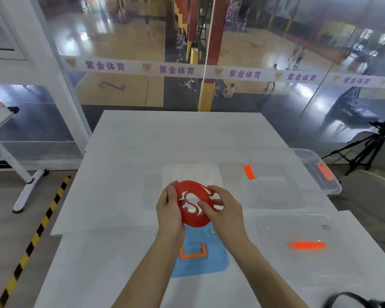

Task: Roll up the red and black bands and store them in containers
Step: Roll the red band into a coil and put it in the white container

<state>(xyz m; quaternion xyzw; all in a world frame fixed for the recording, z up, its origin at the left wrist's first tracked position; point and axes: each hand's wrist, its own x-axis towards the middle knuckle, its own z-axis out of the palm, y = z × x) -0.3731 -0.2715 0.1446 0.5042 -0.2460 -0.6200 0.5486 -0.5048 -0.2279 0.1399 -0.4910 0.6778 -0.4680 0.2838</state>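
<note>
Head view: a smooth white counter [125, 174] stands against a glass wall [142, 41] overlooking a glossy wooden sports court. The left hand [170, 213] and right hand [226, 215] each pinch a flat red rubber band [196, 223], coiled into a loose ring and held just above the counter, before a small clear plastic container [191, 172]. A blurred black band [347, 296] lies at the near right.

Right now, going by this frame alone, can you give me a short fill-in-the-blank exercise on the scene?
1. The left hand and right hand together hold a coiled band coloured ____.
2. The blue lid has a handle coloured ____.
3. The black band lies on the table to the person's ____.
Missing words: red; orange; right.
</note>
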